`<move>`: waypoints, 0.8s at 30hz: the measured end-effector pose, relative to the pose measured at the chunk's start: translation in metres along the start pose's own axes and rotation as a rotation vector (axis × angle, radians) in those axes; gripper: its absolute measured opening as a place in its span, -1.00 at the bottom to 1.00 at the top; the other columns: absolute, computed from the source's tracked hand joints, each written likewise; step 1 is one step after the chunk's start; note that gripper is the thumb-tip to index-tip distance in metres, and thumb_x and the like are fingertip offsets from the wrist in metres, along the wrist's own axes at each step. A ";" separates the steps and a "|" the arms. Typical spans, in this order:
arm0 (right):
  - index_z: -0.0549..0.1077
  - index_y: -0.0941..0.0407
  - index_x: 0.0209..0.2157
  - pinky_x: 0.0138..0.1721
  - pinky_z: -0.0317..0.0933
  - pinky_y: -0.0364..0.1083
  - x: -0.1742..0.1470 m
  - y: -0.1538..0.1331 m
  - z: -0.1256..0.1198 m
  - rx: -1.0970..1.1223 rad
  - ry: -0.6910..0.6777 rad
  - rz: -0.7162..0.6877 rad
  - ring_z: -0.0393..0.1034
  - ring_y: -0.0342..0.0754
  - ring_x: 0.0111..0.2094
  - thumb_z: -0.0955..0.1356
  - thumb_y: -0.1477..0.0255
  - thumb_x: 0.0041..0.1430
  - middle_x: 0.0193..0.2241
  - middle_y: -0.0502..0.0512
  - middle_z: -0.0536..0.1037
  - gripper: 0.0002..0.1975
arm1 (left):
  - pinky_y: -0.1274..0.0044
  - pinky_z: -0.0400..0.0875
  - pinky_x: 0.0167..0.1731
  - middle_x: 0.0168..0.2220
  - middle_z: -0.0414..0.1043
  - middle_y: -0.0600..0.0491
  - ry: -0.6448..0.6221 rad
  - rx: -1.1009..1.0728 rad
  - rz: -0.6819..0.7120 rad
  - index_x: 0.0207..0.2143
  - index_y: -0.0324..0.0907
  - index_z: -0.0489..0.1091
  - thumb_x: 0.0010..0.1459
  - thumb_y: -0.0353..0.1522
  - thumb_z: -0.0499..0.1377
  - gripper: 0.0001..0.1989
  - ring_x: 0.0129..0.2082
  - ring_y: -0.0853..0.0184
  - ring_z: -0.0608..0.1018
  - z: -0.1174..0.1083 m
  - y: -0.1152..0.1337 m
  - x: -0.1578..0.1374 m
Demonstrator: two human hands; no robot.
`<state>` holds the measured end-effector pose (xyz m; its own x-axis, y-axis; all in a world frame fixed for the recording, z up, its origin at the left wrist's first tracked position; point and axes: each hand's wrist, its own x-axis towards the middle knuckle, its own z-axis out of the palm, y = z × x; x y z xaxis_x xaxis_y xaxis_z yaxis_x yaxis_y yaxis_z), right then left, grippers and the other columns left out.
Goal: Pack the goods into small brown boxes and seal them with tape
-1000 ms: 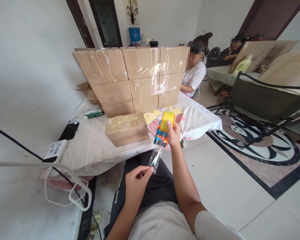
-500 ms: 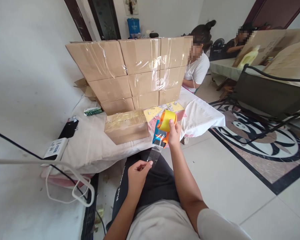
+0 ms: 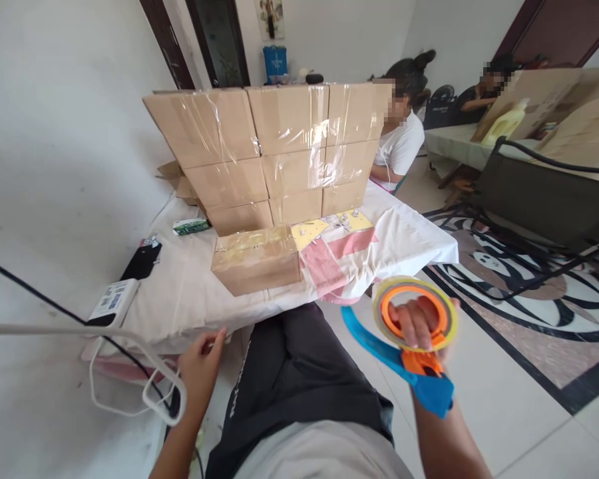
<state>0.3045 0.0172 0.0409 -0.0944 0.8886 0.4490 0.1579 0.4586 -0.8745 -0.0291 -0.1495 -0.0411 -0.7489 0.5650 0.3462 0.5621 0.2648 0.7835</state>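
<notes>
My right hand grips a tape dispenser out to the right above the floor. The dispenser is blue and orange, with a yellow tape roll, and my fingers pass through its orange ring. My left hand is low by the table's front edge, its fingers curled together; whatever it may hold is hidden. A small closed carton, taped along the top, lies on the cloth-covered table in front of me. Behind it rises a wall of stacked cartons with shiny clear tape across them.
A white metal frame and black cable stand at the left. A white box and green packet lie on the table. One person sits behind the stack, another farther back. A dark chair stands at the right.
My right hand has swung right and nearer with the tape dispenser. My left hand has moved left, away from it. The clear tape strip between them no longer shows.
</notes>
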 end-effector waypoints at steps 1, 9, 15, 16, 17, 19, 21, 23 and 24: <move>0.46 -0.09 -0.48 -0.37 0.39 0.19 0.013 0.006 -0.010 0.062 0.055 0.019 0.44 0.13 -0.55 -0.04 -0.17 0.29 -0.74 0.11 0.31 -0.31 | 0.46 0.33 -0.47 -0.55 0.53 0.06 -0.017 0.020 -0.007 -0.52 -0.06 0.54 0.04 -0.06 0.29 -0.71 -0.54 0.24 0.49 -0.009 -0.010 0.002; 0.46 0.18 -0.31 -0.24 0.43 0.05 0.181 0.090 0.075 0.382 0.058 0.239 0.53 0.01 -0.37 0.24 -0.05 0.25 -0.41 0.25 0.56 -0.46 | 0.52 0.39 -0.42 -0.51 0.55 0.05 -0.188 -0.247 -0.146 -0.45 -0.15 0.56 -0.02 -0.08 0.36 -0.69 -0.47 0.30 0.53 0.009 0.026 -0.009; 0.44 0.14 -0.31 -0.28 0.38 0.05 0.201 0.114 0.092 0.158 0.000 0.360 0.48 0.05 -0.30 0.44 0.08 0.09 -0.32 0.23 0.55 -0.61 | 0.55 0.44 -0.39 -0.52 0.54 0.06 -0.164 -0.441 -0.182 -0.50 -0.18 0.52 -0.01 -0.17 0.36 -0.75 -0.46 0.32 0.56 0.014 0.063 0.016; 0.44 0.14 -0.28 -0.23 0.38 0.05 0.194 0.113 0.088 0.093 0.113 0.315 0.47 0.06 -0.23 0.46 0.10 0.05 -0.27 0.21 0.54 -0.60 | 0.56 0.42 -0.40 -0.53 0.54 0.06 -0.159 -0.450 -0.172 -0.50 -0.18 0.52 0.00 -0.18 0.36 -0.75 -0.47 0.34 0.54 0.012 0.064 0.019; 0.45 0.13 -0.24 -0.18 0.37 0.04 0.183 0.109 0.085 0.034 0.218 0.256 0.46 0.06 -0.18 0.47 0.12 0.03 -0.23 0.20 0.53 -0.60 | 0.56 0.41 -0.41 -0.53 0.52 0.07 -0.158 -0.460 -0.160 -0.50 -0.18 0.52 0.00 -0.19 0.36 -0.76 -0.47 0.35 0.52 0.011 0.065 0.022; 0.48 0.13 -0.21 -0.15 0.35 0.02 0.145 0.093 0.085 0.009 0.282 0.156 0.43 0.02 -0.15 0.44 0.12 0.07 -0.21 0.17 0.53 -0.61 | 0.58 0.37 -0.44 -0.55 0.49 0.10 -0.160 -0.479 -0.132 -0.51 -0.17 0.51 0.01 -0.20 0.36 -0.76 -0.49 0.38 0.48 0.009 0.065 0.024; 0.53 0.12 -0.36 -0.32 0.31 -0.05 0.091 0.068 0.100 0.163 -0.113 0.267 0.42 -0.03 -0.36 0.41 0.05 0.07 -0.41 0.10 0.54 -0.61 | 0.58 0.35 -0.45 -0.55 0.47 0.11 -0.166 -0.480 -0.113 -0.51 -0.17 0.51 0.01 -0.21 0.36 -0.77 -0.50 0.40 0.45 0.009 0.065 0.023; 0.53 0.12 -0.46 -0.44 0.25 -0.10 0.035 0.040 0.125 0.354 -0.662 0.498 0.39 -0.06 -0.47 0.40 -0.02 0.09 -0.50 0.11 0.55 -0.55 | 0.57 0.34 -0.45 -0.54 0.47 0.10 -0.174 -0.466 -0.107 -0.50 -0.17 0.51 0.01 -0.21 0.36 -0.78 -0.50 0.39 0.45 0.011 0.065 0.020; 0.54 0.14 -0.47 -0.47 0.22 -0.12 0.012 0.027 0.140 0.466 -0.856 0.595 0.41 -0.07 -0.48 0.36 -0.05 0.13 -0.48 0.15 0.57 -0.50 | 0.56 0.34 -0.45 -0.54 0.47 0.10 -0.185 -0.458 -0.104 -0.51 -0.17 0.51 0.00 -0.20 0.36 -0.77 -0.50 0.38 0.45 0.012 0.066 0.017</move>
<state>0.1702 0.0386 -0.0031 -0.7939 0.5821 -0.1759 0.0385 -0.2407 -0.9698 -0.0006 -0.1127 0.0101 -0.6947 0.6940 0.1891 0.2450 -0.0189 0.9693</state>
